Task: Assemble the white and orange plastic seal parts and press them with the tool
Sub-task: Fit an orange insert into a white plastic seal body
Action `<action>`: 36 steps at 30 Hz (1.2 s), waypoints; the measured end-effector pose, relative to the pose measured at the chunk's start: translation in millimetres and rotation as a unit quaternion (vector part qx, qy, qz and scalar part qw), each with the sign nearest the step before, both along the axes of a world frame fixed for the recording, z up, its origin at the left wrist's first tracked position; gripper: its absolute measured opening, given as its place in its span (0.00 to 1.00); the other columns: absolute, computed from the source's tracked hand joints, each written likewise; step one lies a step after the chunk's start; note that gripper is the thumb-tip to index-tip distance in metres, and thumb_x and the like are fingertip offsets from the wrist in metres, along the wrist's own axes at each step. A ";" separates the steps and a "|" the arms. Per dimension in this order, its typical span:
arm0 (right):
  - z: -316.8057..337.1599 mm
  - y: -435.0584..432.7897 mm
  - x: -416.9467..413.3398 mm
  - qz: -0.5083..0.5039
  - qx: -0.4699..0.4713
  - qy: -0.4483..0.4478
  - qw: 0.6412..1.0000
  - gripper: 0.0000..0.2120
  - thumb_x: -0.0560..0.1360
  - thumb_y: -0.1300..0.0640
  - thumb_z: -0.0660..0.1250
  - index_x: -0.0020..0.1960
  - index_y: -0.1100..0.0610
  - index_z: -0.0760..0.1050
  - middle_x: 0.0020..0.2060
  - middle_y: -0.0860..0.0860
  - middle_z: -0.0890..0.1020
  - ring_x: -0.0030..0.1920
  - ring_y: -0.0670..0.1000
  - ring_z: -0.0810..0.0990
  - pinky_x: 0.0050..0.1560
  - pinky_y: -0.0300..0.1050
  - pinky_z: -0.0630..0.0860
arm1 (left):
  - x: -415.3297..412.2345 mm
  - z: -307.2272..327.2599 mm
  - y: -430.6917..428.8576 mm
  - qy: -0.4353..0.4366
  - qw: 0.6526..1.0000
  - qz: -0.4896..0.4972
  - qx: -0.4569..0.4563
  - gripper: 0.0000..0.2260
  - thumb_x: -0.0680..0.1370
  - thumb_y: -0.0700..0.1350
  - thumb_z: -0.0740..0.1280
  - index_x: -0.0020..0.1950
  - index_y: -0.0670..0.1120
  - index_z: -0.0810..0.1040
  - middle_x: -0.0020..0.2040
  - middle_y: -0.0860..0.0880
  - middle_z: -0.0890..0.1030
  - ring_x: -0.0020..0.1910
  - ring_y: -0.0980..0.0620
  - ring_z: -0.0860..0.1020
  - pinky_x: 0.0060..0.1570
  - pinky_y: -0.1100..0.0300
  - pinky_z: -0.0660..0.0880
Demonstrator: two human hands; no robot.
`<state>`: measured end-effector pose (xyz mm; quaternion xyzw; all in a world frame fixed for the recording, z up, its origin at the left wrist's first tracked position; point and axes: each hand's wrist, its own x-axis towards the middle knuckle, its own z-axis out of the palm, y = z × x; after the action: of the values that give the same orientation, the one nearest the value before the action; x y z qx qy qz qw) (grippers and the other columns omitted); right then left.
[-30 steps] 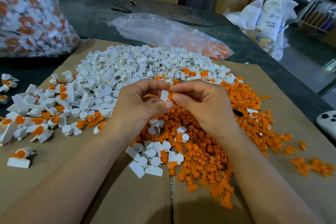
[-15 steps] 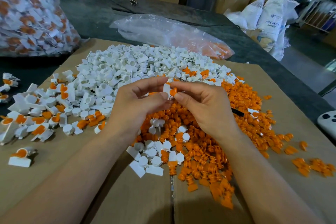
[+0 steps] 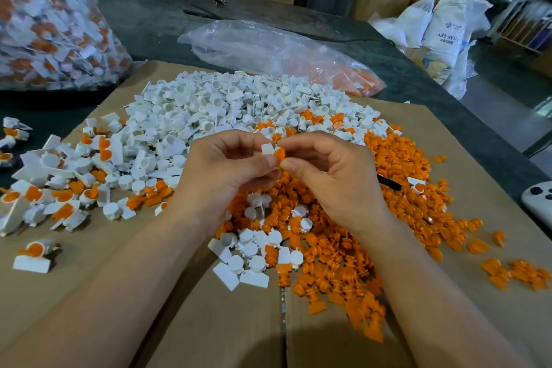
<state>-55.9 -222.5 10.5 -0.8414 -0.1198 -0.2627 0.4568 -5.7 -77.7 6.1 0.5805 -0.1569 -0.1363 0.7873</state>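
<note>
Cardboard sheet (image 3: 125,293) carrying white pile (image 3: 215,110) upper centre, orange pile (image 3: 352,248) lower right: loose bits risking snagging your wrists. Your left hand (image 3: 221,176) pinching white seal part (image 3: 268,149) at frame centre; right hand (image 3: 337,176) pinching orange insert (image 3: 280,155) against it. Tilting insert risking jamming; slackening pinch risking dropping both.

White seal part (image 3: 268,148): mostly hidden by left hand (image 3: 227,176) fingers. Orange seal part (image 3: 280,155): only small bit shows; join with white part too small to tell. Black tool (image 3: 389,184), at 3 o'clock from right hand (image 3: 334,182): only short tip shows, rest hidden behind hand. Big bag of seals (image 3: 50,21), 10 o'clock: cut off by left and top edges. White thing with dark dots (image 3: 537,199), 3 o'clock: cut off by right edge, can't tell what. Sack (image 3: 449,30) letters, 1 o'clock: too blurry to read whole.
</note>
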 end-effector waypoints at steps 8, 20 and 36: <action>-1.1 1.1 0.7 0.002 -0.007 -0.012 1.000 0.16 0.68 0.62 0.71 0.52 0.47 0.76 0.42 0.38 0.80 0.44 0.40 0.82 0.48 0.34 0.77 | 1.5 2.3 0.1 0.005 1.000 0.012 -0.003 0.12 0.67 0.29 0.70 0.31 0.45 0.81 0.29 0.46 0.81 0.28 0.51 0.80 0.29 0.65 0.76; -1.9 -0.9 2.0 0.007 -0.017 -0.043 0.999 0.17 0.68 0.62 0.70 0.55 0.51 0.75 0.42 0.34 0.78 0.46 0.37 0.80 0.47 0.34 0.77 | 1.8 1.5 0.5 0.016 1.000 0.004 0.011 0.07 0.65 0.31 0.71 0.35 0.42 0.80 0.30 0.44 0.81 0.29 0.49 0.80 0.30 0.64 0.77; 3.6 0.4 -1.6 0.013 0.019 -0.019 1.000 0.18 0.65 0.62 0.74 0.49 0.44 0.75 0.42 0.41 0.80 0.44 0.42 0.82 0.48 0.37 0.78 | 0.6 2.0 1.0 0.016 1.000 -0.010 -0.012 0.04 0.59 0.38 0.72 0.32 0.44 0.83 0.32 0.46 0.82 0.30 0.51 0.81 0.29 0.65 0.76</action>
<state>-57.5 -222.1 14.1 -0.8258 -0.1344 -0.2745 0.4740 -5.1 -76.7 8.1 0.5672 -0.1518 -0.1515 0.7951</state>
